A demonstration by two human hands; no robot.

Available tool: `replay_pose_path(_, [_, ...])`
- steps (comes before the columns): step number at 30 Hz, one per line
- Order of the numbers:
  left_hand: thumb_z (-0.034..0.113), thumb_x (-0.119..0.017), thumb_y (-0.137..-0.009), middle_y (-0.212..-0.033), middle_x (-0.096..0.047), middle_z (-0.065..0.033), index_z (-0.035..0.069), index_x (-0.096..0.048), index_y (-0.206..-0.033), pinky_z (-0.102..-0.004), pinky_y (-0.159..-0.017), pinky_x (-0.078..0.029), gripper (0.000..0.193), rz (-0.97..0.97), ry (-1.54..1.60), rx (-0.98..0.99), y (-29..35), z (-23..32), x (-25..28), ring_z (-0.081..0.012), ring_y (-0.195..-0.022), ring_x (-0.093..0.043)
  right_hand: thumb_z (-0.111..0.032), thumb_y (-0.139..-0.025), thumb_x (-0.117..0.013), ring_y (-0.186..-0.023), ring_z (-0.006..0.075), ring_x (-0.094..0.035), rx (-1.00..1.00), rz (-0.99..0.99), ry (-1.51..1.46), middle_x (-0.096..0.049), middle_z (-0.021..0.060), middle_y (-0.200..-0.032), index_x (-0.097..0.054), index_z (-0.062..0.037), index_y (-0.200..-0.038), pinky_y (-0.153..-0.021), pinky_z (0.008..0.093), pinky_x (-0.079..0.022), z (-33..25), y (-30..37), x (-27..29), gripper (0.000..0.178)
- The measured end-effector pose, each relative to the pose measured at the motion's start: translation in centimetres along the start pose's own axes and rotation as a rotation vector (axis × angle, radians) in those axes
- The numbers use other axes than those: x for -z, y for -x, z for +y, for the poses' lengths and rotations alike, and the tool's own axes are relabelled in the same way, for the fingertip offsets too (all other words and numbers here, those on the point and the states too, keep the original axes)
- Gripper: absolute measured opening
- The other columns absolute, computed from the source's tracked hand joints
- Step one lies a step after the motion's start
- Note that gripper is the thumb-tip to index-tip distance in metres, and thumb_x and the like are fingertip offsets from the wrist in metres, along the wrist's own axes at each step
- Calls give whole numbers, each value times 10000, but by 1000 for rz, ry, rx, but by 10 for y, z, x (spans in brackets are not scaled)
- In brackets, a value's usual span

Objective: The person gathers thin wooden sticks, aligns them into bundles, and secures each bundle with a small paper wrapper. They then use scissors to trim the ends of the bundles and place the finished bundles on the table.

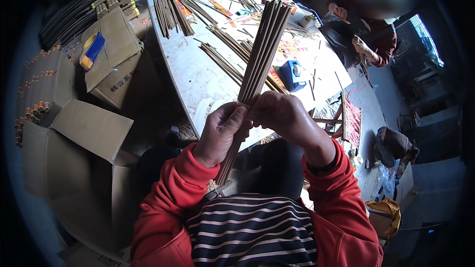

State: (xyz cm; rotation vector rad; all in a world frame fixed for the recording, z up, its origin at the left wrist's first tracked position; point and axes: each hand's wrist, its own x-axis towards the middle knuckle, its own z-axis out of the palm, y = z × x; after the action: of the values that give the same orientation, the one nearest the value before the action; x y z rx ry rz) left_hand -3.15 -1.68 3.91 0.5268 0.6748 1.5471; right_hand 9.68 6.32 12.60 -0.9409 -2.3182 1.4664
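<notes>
A long bundle of brown incense sticks (263, 47) stands tilted in front of me, its top leaning right over the table's near side. My left hand (217, 136) is wrapped round it at mid-length, thumb up along the sticks. A narrow yellow band (244, 104) circles the bundle just above that thumb. Against the band's right side, my right hand (284, 113) is closed in a pinch. Its fingertips are mostly hidden behind its knuckles and the bundle. Loose incense sticks (225, 63) lie on the white table (180, 64) beyond.
A blue tape dispenser (293, 75) sits at the table's right, near red-and-yellow labels (292, 48). Open cardboard boxes (74, 183) and stacked bundles (37, 81) crowd the left. A tape roll (93, 49) rests on a box. Two other people (373, 34) are at the right.
</notes>
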Motion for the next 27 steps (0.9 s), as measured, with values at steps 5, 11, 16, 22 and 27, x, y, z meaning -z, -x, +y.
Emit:
replay_pose_path(5, [227,-554,-884,-713,-564,-6,29,-568,-959,-178,-532,-409,212,-5,-3,-12,-1,-2,3,-54,-590,-501,-76,-792,-648,-685,107,-604,14,32,132,-628,64,-726,-584,11,-850,-601,245,-488,-3,-1,-2,123])
replay_pose_path(11, [228,-566,-876,-711,-566,-10,26,-572,-970,-183,-540,-412,223,-8,39,20,-1,-4,5,-60,-595,-504,-67,-784,-651,-679,115,-612,-9,-1,185,-630,69,-714,-595,10,-830,-596,247,-492,-5,-4,1,106])
replay_pose_path(16, [253,-588,-861,-714,-571,-15,26,-581,-964,-188,-542,-414,250,15,-29,33,-1,3,3,-64,-594,-506,-103,-772,-646,-679,168,-630,-16,-34,195,-633,117,-708,-613,29,-839,-610,278,-493,4,-6,3,151])
replay_pose_path(22, [264,-599,-853,-711,-574,-17,30,-586,-953,-197,-538,-416,255,48,-23,16,-1,1,2,-70,-579,-508,-120,-783,-663,-632,87,-576,-127,-26,209,-610,45,-687,-613,9,-818,-569,234,-471,1,-2,5,142])
replay_pose_path(27, [277,-593,-857,-705,-571,-14,34,-584,-930,-190,-541,-417,254,77,-41,7,0,5,1,-67,-581,-510,-82,-792,-640,-655,104,-588,-89,-38,175,-613,45,-692,-604,8,-810,-586,234,-478,-7,10,18,99])
